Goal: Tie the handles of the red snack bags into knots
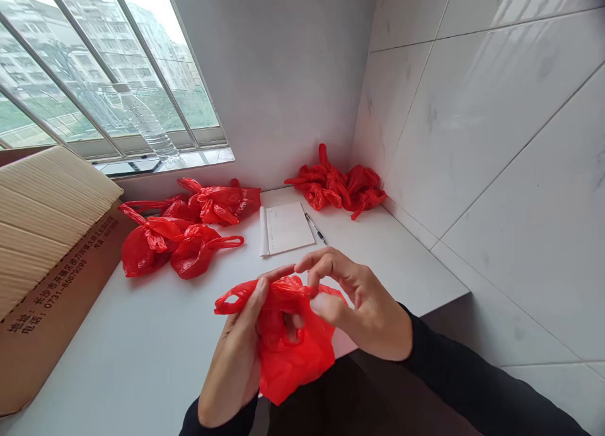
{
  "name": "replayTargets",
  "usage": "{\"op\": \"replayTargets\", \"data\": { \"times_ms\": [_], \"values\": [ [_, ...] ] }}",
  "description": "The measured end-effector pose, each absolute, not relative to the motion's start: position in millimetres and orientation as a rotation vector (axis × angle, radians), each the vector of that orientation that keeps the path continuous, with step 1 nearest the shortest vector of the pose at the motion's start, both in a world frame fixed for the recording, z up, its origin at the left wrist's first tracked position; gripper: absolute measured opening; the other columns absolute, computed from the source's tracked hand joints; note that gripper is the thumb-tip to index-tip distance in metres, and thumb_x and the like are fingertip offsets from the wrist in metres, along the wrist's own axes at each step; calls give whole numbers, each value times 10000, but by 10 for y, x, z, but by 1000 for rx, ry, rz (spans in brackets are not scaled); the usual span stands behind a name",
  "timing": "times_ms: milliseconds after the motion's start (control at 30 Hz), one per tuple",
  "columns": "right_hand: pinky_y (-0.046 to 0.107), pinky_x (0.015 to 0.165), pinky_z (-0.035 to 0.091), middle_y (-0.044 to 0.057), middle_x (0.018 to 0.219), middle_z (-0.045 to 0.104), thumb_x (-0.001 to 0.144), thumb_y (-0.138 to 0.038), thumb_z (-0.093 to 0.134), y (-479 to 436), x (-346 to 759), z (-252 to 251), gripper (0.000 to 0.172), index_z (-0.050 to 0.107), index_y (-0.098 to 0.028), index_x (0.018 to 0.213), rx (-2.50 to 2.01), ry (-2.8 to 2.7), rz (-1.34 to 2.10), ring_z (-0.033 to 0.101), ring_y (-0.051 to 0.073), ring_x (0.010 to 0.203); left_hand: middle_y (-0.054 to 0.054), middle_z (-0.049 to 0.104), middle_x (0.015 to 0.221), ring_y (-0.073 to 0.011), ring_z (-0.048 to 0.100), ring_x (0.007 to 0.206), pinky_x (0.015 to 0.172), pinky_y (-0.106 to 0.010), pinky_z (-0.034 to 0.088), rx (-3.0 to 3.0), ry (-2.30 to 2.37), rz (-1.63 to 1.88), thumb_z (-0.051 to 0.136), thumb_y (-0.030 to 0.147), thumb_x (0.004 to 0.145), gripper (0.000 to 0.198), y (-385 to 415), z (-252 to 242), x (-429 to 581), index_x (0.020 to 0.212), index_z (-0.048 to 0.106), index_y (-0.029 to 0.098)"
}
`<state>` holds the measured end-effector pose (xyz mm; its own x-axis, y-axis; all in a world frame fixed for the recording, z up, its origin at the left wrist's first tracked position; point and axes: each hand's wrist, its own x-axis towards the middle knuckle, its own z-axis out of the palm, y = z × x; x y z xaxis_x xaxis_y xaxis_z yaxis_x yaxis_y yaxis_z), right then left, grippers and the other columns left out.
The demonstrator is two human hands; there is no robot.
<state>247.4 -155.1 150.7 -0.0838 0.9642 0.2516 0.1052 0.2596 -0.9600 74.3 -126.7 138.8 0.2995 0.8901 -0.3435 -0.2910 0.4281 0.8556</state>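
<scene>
Both my hands hold one red plastic bag [293, 354] above the near edge of the white counter [155, 335]. My left hand [234, 360] grips the bag from below and the left, its thumb pressed on the bag's handle loop. My right hand [363, 304] comes from the right, fingers curled, pinching the bag's top. Red knotted bags [179, 234] lie in a group at the left back. Another heap of red bags [338, 187] sits in the far corner.
A notepad [286, 228] and a pen [315, 228] lie on the counter between the two bag groups. A cardboard box [47, 259] stands at the left. A clear plastic bottle [149, 124] stands on the window sill. Tiled wall [496, 140] bounds the right.
</scene>
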Motion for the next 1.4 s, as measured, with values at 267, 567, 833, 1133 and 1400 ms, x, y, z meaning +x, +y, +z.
{"op": "replayTargets", "data": {
  "times_ms": [267, 567, 833, 1133, 1400],
  "values": [
    [461, 1119, 375, 97, 1350, 562, 866, -378, 712, -1477, 2470, 1390, 572, 487, -266, 1380, -1110, -1677, 976, 492, 257, 1308, -7, 620, 710, -139, 574, 633, 591, -232, 493, 1235, 844, 804, 811, 270, 706, 165, -1225, 1373, 594, 820, 707, 211],
    [291, 677, 462, -37, 704, 515, 1011, -526, 425, -1243, 2477, 1065, 447, 524, -223, 1326, -1083, -1507, 1376, 508, 124, 634, -48, 659, 925, -130, 612, 730, 626, -225, 486, 2153, 1107, 1200, 466, 0, 731, 288, -1218, 1072, 600, 787, 654, 211],
    [293, 731, 479, 11, 848, 599, 937, -529, 577, -1099, 2530, 823, 369, 586, -168, 1011, -863, -1377, 1707, 578, 133, 753, -69, 636, 1091, -150, 655, 923, 727, -240, 524, 2356, 941, 1346, 515, -33, 824, 351, -1158, 847, 583, 979, 674, 239],
    [355, 899, 484, 42, 1025, 605, 986, -375, 524, -1122, 2581, 889, 175, 548, -202, 995, -1070, -1457, 1313, 590, 168, 927, -61, 595, 1197, -194, 604, 1139, 941, -304, 493, 2264, 1046, 1222, 549, 94, 915, 214, -1210, 862, 604, 1011, 668, 243],
    [432, 1074, 374, 57, 1163, 599, 889, -303, 656, -1156, 2627, 923, 81, 672, -233, 924, -1342, -1499, 955, 513, 235, 1205, -58, 573, 1239, -184, 583, 1155, 929, -301, 463, 2161, 1121, 1158, 454, 129, 973, 175, -1252, 806, 529, 898, 583, 220]
  ]
}}
